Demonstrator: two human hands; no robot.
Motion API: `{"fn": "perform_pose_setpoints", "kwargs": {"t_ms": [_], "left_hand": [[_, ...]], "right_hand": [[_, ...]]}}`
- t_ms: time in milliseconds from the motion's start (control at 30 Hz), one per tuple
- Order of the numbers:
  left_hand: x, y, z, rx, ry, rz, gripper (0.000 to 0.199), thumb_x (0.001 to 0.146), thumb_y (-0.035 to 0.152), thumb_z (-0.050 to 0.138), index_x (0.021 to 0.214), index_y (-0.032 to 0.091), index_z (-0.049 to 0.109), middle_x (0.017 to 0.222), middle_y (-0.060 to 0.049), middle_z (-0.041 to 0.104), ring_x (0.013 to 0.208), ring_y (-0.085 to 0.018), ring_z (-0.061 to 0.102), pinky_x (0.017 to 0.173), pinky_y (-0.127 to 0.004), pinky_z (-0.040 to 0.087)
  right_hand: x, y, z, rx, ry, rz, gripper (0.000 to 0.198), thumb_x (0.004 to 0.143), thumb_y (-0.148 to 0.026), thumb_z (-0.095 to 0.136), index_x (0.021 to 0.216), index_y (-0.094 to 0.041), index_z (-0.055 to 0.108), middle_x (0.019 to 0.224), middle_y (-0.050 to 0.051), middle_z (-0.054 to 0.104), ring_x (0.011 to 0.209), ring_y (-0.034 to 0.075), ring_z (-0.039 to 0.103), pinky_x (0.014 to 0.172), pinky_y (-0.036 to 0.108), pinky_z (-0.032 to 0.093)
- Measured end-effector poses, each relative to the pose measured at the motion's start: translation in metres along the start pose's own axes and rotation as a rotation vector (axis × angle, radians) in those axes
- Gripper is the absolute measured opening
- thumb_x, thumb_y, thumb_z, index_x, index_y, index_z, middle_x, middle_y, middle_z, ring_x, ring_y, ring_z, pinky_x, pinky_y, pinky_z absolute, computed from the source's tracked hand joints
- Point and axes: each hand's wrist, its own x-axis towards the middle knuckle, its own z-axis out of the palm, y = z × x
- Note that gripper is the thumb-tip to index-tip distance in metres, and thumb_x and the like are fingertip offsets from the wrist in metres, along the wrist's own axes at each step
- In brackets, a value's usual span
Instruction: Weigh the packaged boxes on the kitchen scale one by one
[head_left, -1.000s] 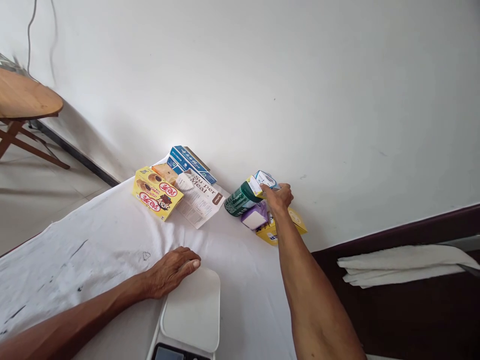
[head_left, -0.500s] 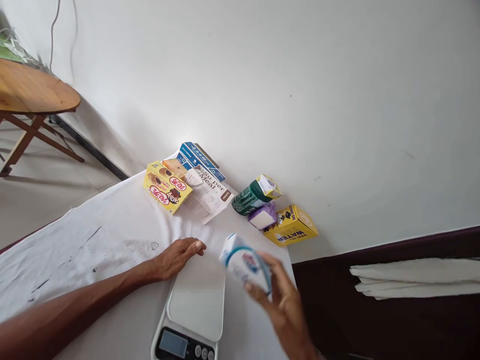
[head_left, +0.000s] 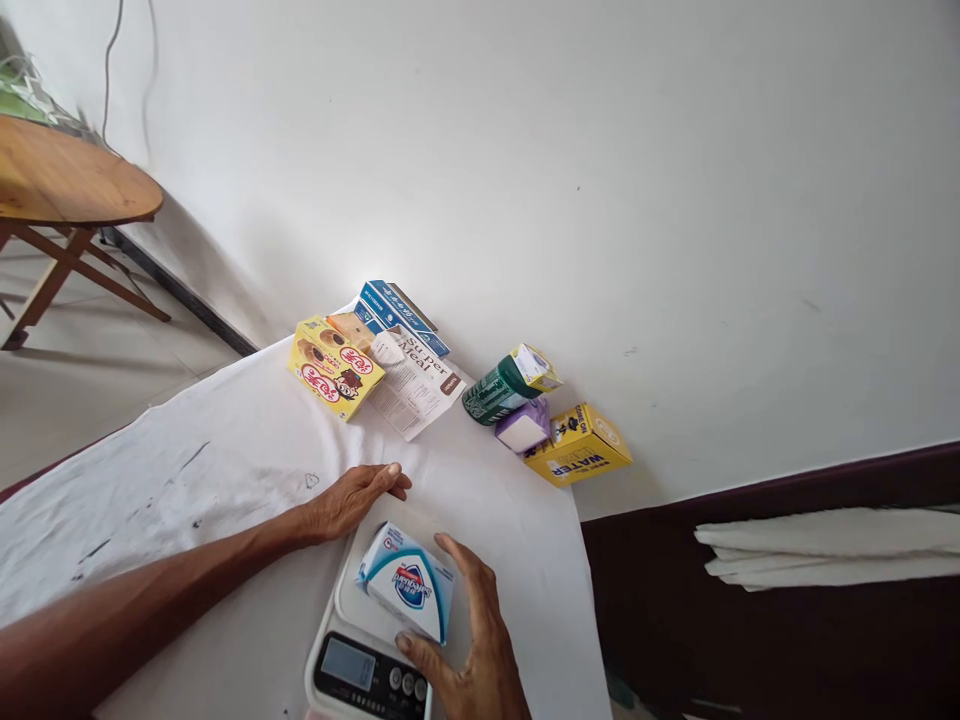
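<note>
Safeguard box point(head_left: 411, 583) has moved onto the kitchen scale point(head_left: 371, 622); right hand point(head_left: 480, 635) spreads apart around it, left hand point(head_left: 351, 506) extends loosely beside the scale.

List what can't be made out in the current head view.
Head view:
Scale display: reading too small and faint.
Blue-white box: underside turned away.
Super Meal pack: fine print too small.
Wooden table: cut off by left edge.
Right hand: wrist cut off by bottom edge.
</note>
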Motion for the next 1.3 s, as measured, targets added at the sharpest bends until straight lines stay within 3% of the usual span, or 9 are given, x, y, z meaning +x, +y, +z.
{"fn": "perform_pose_setpoints", "kwargs": {"t_ms": [200, 367, 500, 633, 767, 933, 1033, 1200, 1300], "left_hand": [[-0.002, 0.000, -0.002, -0.008, -0.015, 0.030, 0.070, 0.103, 0.070, 0.030, 0.112, 0.015, 0.073, 0.108, -0.009, 0.075, 0.104, -0.026, 0.068, 0.101, -0.036, 0.047], [-0.002, 0.004, -0.002, 0.012, -0.012, 0.036, 0.074, 0.102, 0.072, 0.026, 0.109, 0.015, 0.073, 0.106, -0.010, 0.075, 0.104, -0.026, 0.068, 0.101, -0.037, 0.048], [0.000, 0.006, -0.002, 0.016, -0.017, 0.058, 0.076, 0.101, 0.073, 0.025, 0.105, 0.014, 0.073, 0.104, -0.011, 0.075, 0.103, -0.026, 0.067, 0.100, -0.037, 0.048], [0.000, 0.006, -0.002, 0.013, -0.041, 0.095, 0.076, 0.102, 0.073, 0.024, 0.100, 0.015, 0.073, 0.102, -0.009, 0.075, 0.101, -0.027, 0.067, 0.098, -0.037, 0.049], [-0.001, 0.006, -0.003, 0.038, -0.013, 0.055, 0.076, 0.101, 0.074, 0.025, 0.106, 0.016, 0.073, 0.105, -0.010, 0.075, 0.102, -0.026, 0.068, 0.099, -0.037, 0.049], [-0.001, 0.007, -0.004, 0.057, -0.023, 0.066, 0.076, 0.102, 0.072, 0.022, 0.105, 0.016, 0.074, 0.105, -0.011, 0.075, 0.102, -0.025, 0.068, 0.101, -0.037, 0.048], [-0.001, 0.009, -0.005, 0.044, -0.028, 0.072, 0.078, 0.102, 0.072, 0.021, 0.105, 0.015, 0.074, 0.106, -0.011, 0.075, 0.103, -0.026, 0.068, 0.100, -0.036, 0.048], [0.000, 0.011, -0.005, 0.026, -0.032, 0.036, 0.078, 0.102, 0.073, 0.022, 0.107, 0.013, 0.073, 0.105, -0.013, 0.075, 0.102, -0.026, 0.068, 0.098, -0.036, 0.048], [0.000, 0.009, -0.005, 0.020, -0.035, 0.025, 0.075, 0.102, 0.071, 0.023, 0.108, 0.015, 0.073, 0.106, -0.011, 0.075, 0.103, -0.026, 0.068, 0.099, -0.036, 0.048]], "right_hand": [[0.004, 0.003, -0.005, -0.103, 0.022, -0.036, 0.078, 0.075, -0.038, 0.081, 0.147, -0.036, 0.050, 0.143, 0.006, 0.058, 0.131, 0.035, 0.057, 0.102, 0.048, 0.055], [0.004, 0.004, 0.005, -0.107, 0.008, -0.087, 0.058, 0.080, -0.035, 0.078, 0.136, -0.034, 0.059, 0.124, 0.006, 0.068, 0.110, 0.030, 0.068, 0.086, 0.040, 0.062], [0.022, -0.015, -0.013, -0.095, 0.020, -0.121, 0.051, 0.082, -0.040, 0.078, 0.129, -0.030, 0.062, 0.116, 0.008, 0.070, 0.101, 0.029, 0.070, 0.081, 0.039, 0.062], [0.068, -0.047, -0.041, -0.141, 0.250, -0.168, 0.052, 0.083, -0.049, 0.077, 0.128, -0.029, 0.062, 0.117, 0.008, 0.069, 0.101, 0.029, 0.068, 0.084, 0.042, 0.059], [0.139, -0.069, -0.045, -0.151, 0.427, -0.218, 0.057, 0.079, -0.055, 0.077, 0.126, -0.026, 0.063, 0.119, 0.009, 0.069, 0.103, 0.028, 0.065, 0.084, 0.041, 0.056], [0.230, -0.071, -0.024, -0.110, 0.397, -0.227, 0.058, 0.076, -0.054, 0.075, 0.122, -0.019, 0.064, 0.125, 0.012, 0.069, 0.111, 0.029, 0.063, 0.093, 0.042, 0.052], [0.264, -0.066, -0.011, -0.166, 0.336, -0.231, 0.058, 0.075, -0.053, 0.074, 0.118, -0.016, 0.065, 0.122, 0.015, 0.070, 0.113, 0.031, 0.062, 0.099, 0.045, 0.048], [0.280, -0.054, 0.004, -0.235, 0.257, -0.213, 0.062, 0.080, -0.060, 0.067, 0.123, -0.015, 0.064, 0.123, 0.017, 0.069, 0.114, 0.033, 0.060, 0.102, 0.048, 0.045], [0.274, -0.048, 0.006, -0.196, 0.259, -0.208, 0.080, 0.077, -0.067, 0.068, 0.135, -0.014, 0.057, 0.132, 0.020, 0.063, 0.124, 0.035, 0.055, 0.107, 0.049, 0.043]]}}
